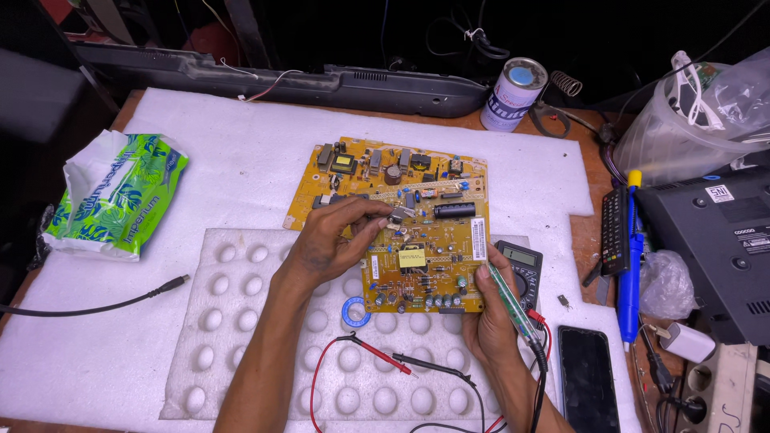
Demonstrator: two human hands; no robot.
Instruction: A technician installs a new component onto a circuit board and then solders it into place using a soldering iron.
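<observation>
A yellow circuit board (417, 216) crowded with components lies on white foam in the middle. My left hand (337, 236) rests on the board's left part, its fingertips pinching a small component near the centre. My right hand (493, 313) grips the board's lower right edge and also holds a slim clear-handled tester pen (513, 305) along its fingers. A multimeter (525, 269) lies partly under the board at the right. Its red and black probes (401, 365) lie loose on the dimpled foam below.
A green tissue pack (116, 196) sits at left, a black cable (96, 303) below it. A tin can (513, 92) stands at the back. At right lie a remote (615, 228), a blue desoldering pump (631, 265), a phone (587, 377) and a black device (714, 240).
</observation>
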